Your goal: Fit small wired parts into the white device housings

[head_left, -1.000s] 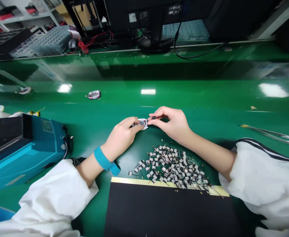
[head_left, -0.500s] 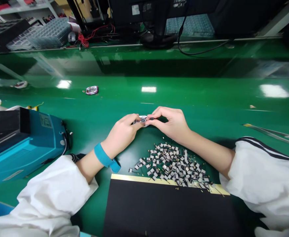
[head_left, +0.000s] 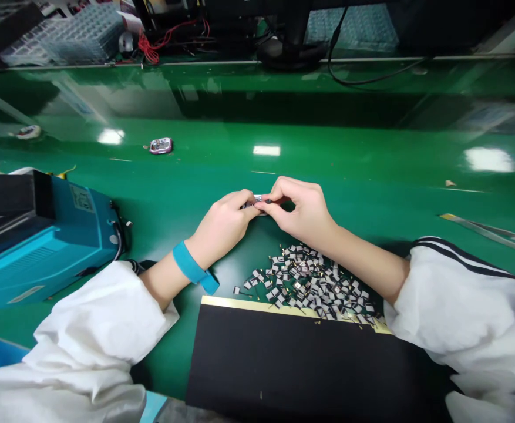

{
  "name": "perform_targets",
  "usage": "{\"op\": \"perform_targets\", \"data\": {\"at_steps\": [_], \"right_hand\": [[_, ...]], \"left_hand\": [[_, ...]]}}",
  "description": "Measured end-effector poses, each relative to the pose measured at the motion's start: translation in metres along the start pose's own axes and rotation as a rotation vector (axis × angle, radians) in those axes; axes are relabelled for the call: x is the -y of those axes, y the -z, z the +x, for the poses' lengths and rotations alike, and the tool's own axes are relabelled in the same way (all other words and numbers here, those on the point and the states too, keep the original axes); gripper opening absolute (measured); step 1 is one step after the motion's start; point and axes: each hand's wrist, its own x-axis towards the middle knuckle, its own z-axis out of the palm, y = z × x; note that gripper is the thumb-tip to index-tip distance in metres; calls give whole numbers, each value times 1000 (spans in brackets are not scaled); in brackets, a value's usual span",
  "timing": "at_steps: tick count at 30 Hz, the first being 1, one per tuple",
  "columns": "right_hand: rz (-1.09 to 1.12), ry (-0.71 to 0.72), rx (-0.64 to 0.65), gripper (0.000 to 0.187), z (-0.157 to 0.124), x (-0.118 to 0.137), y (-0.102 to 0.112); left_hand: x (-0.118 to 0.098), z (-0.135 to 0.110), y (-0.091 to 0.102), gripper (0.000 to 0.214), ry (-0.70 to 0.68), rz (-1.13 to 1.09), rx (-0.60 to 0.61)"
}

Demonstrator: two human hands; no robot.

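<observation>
Two-handed pinch on a small white module (head_left: 253, 202)

Both hands meet near the middle of the green workbench (head_left: 327, 158), their fingertips almost touching; the left hand (head_left: 221, 229) is clenched around the module, apparently steadying it, while the right hand (head_left: 303, 211) grasps a tiny dark piece (head_left: 268, 201) against it, a tight hold that suits fine work; a loose heap of black-and-white parts (head_left: 305, 282) with fine wires lies just below the hands, probably kept there for easy reach, beside the gold-edged black mat (head_left: 292, 364) at the near table edge; a teal wrist strap (head_left: 191, 267), likely antistatic, circles the left wrist; a teal machine (head_left: 41, 247) sits toward the left edge, fine tweezers (head_left: 488, 234) lie toward the right edge, and a second module (head_left: 160, 145) rests further out.
</observation>
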Motion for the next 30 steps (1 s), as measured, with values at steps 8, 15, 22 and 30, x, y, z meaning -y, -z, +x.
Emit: {"op": "perform_targets", "data": {"at_steps": [8, 15, 22, 30], "right_hand": [[201, -216, -29, 34, 0, -7, -3], [346, -307, -31, 38, 3, -5, -2], [181, -308, -109, 23, 1, -20, 16], [-133, -120, 233, 8, -3, -15, 19]], "left_hand": [[0, -1, -3, 25, 22, -32, 2], [1, -1, 0, 18, 32, -128, 29], [2, -2, 4, 45, 328, -313, 10], [-4, -9, -6, 50, 444, -673, -18]]}}
